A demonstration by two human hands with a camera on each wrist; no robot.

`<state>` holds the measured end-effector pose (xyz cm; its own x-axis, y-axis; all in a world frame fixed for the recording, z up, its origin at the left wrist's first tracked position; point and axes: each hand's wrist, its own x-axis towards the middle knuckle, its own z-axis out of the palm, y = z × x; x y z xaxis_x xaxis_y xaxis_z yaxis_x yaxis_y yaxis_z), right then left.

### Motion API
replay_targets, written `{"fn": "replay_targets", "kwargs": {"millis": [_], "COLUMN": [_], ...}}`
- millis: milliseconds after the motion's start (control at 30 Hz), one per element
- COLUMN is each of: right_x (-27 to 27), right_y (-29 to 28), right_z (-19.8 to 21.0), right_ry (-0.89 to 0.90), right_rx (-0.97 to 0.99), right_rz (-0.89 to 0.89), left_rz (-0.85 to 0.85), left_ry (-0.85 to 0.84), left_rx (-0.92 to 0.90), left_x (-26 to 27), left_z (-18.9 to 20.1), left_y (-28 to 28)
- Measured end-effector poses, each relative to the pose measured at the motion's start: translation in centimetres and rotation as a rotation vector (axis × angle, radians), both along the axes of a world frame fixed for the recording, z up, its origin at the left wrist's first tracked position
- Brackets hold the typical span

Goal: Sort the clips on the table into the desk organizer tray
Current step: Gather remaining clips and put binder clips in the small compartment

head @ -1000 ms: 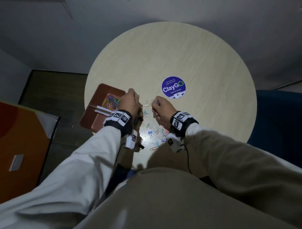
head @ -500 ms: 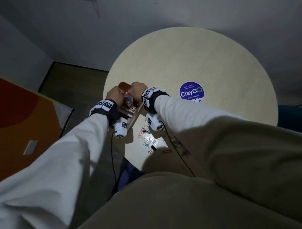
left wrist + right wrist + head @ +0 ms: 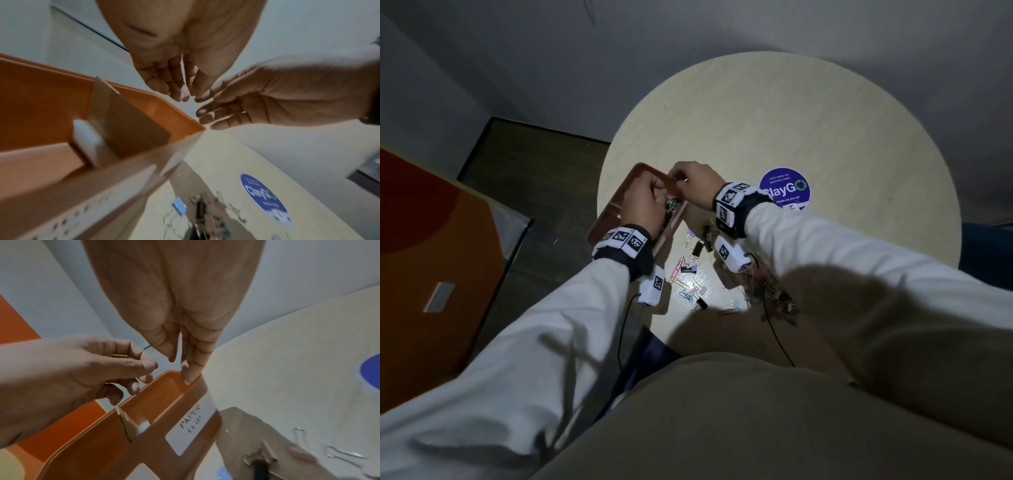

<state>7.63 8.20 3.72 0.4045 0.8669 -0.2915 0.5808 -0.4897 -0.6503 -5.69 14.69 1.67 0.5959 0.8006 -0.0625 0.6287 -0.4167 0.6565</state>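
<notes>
Brown organizer tray (image 3: 635, 173) under both hands at table's left edge, loose clips (image 3: 690, 267) beside it; left hand (image 3: 176, 68) fingertips bunched, contents untellable; right hand (image 3: 176, 321) likewise; clips probably light, slippery: pinch the wire loops.

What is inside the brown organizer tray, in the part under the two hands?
Coloured paper clips show in the tray between the left hand and right hand. The hands cover the remainder.

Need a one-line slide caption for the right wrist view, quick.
Both hands, right hand and left hand, meet over the orange organizer tray beside its "PAPER CLIP" label.
</notes>
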Motion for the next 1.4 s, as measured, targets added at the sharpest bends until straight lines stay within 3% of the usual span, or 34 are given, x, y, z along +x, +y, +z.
{"fn": "replay_targets", "kwargs": {"millis": [167,300,467,733,1033,1200,1400], "right_x": [1.6,2.3,2.1,0.4,-0.6,0.1,0.6], "right_y": [-6.3,-11.8,-17.7,-22.0,-22.3,-21.2,-21.7], "right_z": [-2.1,-4.4,-6.7,-9.2,-9.8,-9.3,-9.4], "right_ry": [0.065,0.088,0.007,-0.138,-0.227,-0.257,-0.232], "right_rx": [0.012,-0.088,-0.201,-0.326,-0.298,-0.316,-0.285], "right_rz": [-0.125,-0.175,-0.271,-0.256,-0.086,0.041,0.052], "left_rz": [-0.221,-0.400,-0.418,-0.375,-0.406,-0.447,-0.719], "left_ry": [0.082,0.271,0.465,0.611,0.580,0.417,0.340], "left_rx": [-0.030,0.029,0.068,0.144,0.057,-0.006,-0.081], "left_x": [0.0,-0.2,-0.2,1.2,1.4,1.0,0.9], "left_z": [-1.8,-4.3,-6.3,-7.8,-8.0,-7.5,-7.0], "left_y": [-4.9,-7.8,-10.4,-12.2,-11.9,-12.7,-14.2]}}
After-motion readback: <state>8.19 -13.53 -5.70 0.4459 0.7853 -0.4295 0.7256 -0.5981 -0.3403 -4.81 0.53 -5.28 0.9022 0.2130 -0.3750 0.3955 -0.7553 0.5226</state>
